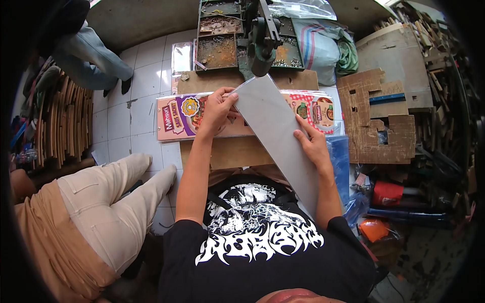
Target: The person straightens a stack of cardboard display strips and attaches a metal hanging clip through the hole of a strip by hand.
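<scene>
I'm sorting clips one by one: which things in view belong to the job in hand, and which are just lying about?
Likely in the job:
- grey panel, in left hand and right hand
- dark machine at its far end
- printed panels beneath
- parts trays

Apparently lying about:
- striped sack
- orange item
- boards at left

Panel over stacked sheets, sheets on board, press beyond, between trays, sack right of trays
</scene>
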A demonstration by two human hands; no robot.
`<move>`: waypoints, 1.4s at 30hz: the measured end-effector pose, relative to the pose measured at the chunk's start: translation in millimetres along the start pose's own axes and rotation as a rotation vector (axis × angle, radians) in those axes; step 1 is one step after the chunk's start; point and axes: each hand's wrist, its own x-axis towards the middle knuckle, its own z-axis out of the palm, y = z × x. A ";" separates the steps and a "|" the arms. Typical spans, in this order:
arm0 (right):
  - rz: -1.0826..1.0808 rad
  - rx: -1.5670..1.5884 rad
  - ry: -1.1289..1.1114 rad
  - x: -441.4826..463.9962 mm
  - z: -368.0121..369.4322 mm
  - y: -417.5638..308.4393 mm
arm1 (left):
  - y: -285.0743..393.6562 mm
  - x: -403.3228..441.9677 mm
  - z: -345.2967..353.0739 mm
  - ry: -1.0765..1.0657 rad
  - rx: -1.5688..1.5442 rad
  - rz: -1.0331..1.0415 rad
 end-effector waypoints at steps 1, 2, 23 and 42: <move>0.002 0.000 -0.001 -0.1 -0.5 -1.0 | -0.8 0.3 -0.6 0.001 0.000 -0.002; 0.025 0.005 -0.025 -0.2 -1.5 -3.2 | -1.7 0.7 -1.4 -0.002 0.000 -0.001; 0.021 -0.006 -0.027 1.2 -3.2 -9.2 | -3.2 0.7 -2.3 0.001 -0.020 0.012; -0.008 -0.032 -0.008 1.0 -0.4 -3.7 | -3.0 1.0 -2.6 0.003 -0.010 0.009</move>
